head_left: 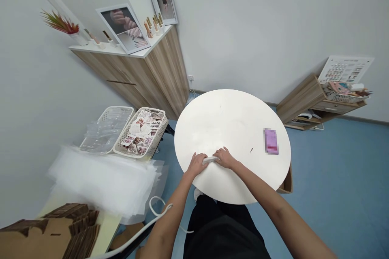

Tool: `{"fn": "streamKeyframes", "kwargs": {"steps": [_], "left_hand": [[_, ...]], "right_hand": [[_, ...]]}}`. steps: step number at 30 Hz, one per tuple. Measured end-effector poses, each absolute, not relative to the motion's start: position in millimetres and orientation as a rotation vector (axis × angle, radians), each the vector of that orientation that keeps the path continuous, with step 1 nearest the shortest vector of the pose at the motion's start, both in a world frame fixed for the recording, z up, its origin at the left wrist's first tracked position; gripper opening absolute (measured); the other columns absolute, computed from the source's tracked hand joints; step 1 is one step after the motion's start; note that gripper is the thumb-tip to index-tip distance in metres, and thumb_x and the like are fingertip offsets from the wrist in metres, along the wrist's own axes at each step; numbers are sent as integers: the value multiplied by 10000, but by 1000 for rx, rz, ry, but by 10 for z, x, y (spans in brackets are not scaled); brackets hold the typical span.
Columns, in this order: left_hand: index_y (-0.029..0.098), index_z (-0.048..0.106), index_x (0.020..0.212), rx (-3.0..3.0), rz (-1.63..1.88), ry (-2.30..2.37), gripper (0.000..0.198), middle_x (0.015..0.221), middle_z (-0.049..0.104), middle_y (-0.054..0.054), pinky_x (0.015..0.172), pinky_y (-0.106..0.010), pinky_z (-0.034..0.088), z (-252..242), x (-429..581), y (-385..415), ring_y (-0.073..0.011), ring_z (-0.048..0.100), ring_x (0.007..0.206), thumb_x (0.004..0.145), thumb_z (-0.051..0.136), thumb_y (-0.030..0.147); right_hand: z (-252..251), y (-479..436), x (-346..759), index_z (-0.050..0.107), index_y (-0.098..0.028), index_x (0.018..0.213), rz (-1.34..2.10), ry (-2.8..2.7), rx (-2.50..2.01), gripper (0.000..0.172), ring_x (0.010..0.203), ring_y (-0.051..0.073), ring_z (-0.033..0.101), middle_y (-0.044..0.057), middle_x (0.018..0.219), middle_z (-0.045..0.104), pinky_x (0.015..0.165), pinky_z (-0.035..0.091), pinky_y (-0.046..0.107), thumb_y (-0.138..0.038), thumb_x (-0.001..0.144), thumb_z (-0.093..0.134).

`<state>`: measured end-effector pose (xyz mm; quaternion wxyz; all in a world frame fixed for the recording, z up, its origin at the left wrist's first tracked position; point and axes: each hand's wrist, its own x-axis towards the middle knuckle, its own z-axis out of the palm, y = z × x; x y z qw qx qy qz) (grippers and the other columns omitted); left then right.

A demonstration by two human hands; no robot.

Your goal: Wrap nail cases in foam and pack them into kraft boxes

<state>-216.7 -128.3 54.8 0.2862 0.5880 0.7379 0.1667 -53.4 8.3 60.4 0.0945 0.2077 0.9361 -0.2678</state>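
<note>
Precariously, white item [209,160] is held between half-closed left hand [197,164] and half-closed right hand [225,158] near edge of round table [237,121]; could be dropped to floor [334,178] if grip slips.

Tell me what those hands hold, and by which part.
The left hand and right hand hold a small white object by its two ends, on the round white tabletop; its kind cannot be told.

The head-worn camera faces forward and down, close above the round table [231,121] and the person's right hand [225,158].
</note>
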Motion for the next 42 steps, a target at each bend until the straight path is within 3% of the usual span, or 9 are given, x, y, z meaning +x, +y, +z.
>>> {"fn": "streamKeyframes", "kwargs": {"steps": [8, 12, 19, 22, 25, 28, 35, 39, 42], "left_hand": [[218, 581, 917, 1345, 349, 2159, 140, 840, 678, -41, 848, -327, 419, 510, -2304, -1195, -238, 635, 872, 930, 487, 321], [228, 558, 1058, 1232, 314, 2255, 162, 884, 687, -55, 764, -304, 417, 468, -2283, -1169, -246, 648, 877, 921, 512, 301], [159, 440, 1333, 1261, 228, 2496, 484, 1098, 652, -146, 901, -412, 438, 406, -2237, -1277, -306, 601, 1066, 864, 537, 230], [144, 404, 1394, 1519, 253, 2552, 593, 1363, 514, -195, 1039, -493, 362, 367, -2176, -1325, -336, 491, 1247, 811, 508, 125], [177, 386, 1422, 1867, 300, 2368, 665, 1545, 329, -137, 1152, -507, 228, 305, -2003, -1361, -300, 319, 1410, 773, 445, 42], [170, 297, 1476, 1956, 313, 2287, 700, 1581, 264, -117, 1178, -527, 170, 227, -1777, -1413, -271, 197, 1468, 794, 422, 77], [176, 170, 1526, 1854, 256, 2352, 763, 1596, 220, -112, 1179, -585, 101, 128, -1607, -1486, -262, 160, 1479, 801, 401, 107], [186, 159, 1530, 1840, 246, 2314, 779, 1601, 205, -109, 1175, -601, 82, 135, -1637, -1473, -266, 148, 1481, 797, 414, 111], [183, 179, 1524, 1809, 269, 2274, 770, 1602, 198, -116, 1166, -611, 105, 145, -1661, -1478, -275, 140, 1483, 797, 429, 120]], "right_hand": [[522, 222, -734, 541, -229, 1175, -906, 2703, 895, 271, 1011, 211, 571, 45, 1037, 663, 987, 327, 393, -254, 906, 527], [454, 250, -833, 535, -236, 1209, -829, 2722, 990, 313, 1084, 233, 523, 72, 1161, 604, 933, 353, 372, -280, 900, 551], [350, 248, -881, 505, -228, 1257, -754, 2726, 1102, 405, 1074, 259, 500, 101, 1177, 552, 874, 395, 365, -321, 874, 597], [294, 191, -807, 464, -197, 1279, -698, 2707, 1391, 524, 1081, 298, 485, 136, 1189, 527, 841, 411, 380, -424, 837, 633], [199, 95, -680, 459, -160, 1252, -702, 2583, 1742, 608, 1091, 331, 486, 172, 1186, 520, 833, 414, 397, -504, 790, 653], [81, 12, -561, 506, -157, 1152, -794, 2451, 1934, 548, 1071, 345, 515, 185, 1136, 560, 819, 415, 401, -513, 763, 654], [-1, 25, -579, 507, -213, 737, -1243, 2335, 2029, 170, 802, 244, 574, 79, 832, 602, 732, 443, 345, -356, 695, 587], [100, -97, -692, 502, -223, 807, -1567, 2625, 1836, 112, 749, 180, 551, 15, 830, 594, 698, 454, 296, -276, 712, 475], [173, -278, -716, 524, -224, 870, -1547, 2819, 1555, 140, 774, 180, 546, 12, 849, 600, 744, 464, 314, -236, 782, 416]]}}
